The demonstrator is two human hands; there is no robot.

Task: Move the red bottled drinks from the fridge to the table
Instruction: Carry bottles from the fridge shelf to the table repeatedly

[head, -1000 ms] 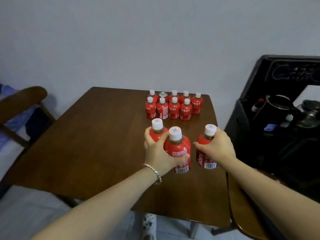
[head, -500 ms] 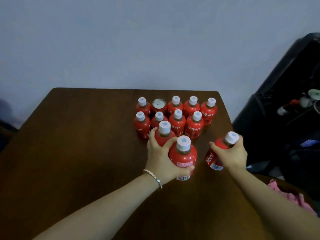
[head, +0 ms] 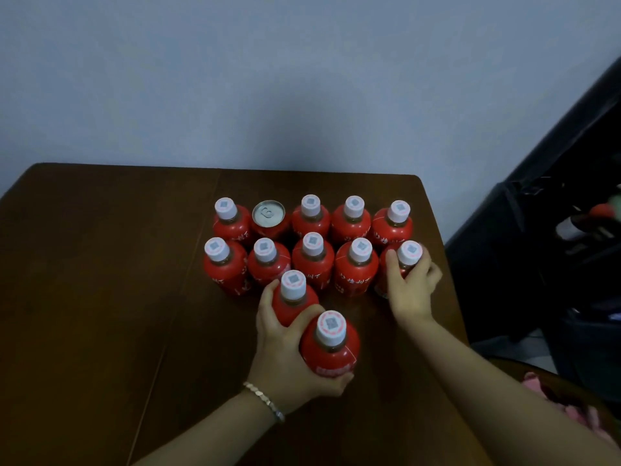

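Left grip [head: 285,351] clasps two red bottles [head: 331,351] — right grip [head: 413,287] clasps a third bottle [head: 409,252]

Eight red bottles [head: 312,264] with white caps are stood upright in two close rows at the far right of the tabletop [head: 100,297]. A ninth bottle [head: 408,252] is held at the nearer row's right end by the right grip [head: 411,290]. Two more bottles [head: 331,348] are clasped upright just in front by the left grip [head: 285,351].

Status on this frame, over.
Left hand grips front bottle and second bottle. Right hand holds third bottle at row's end. Can stands among placed bottles.
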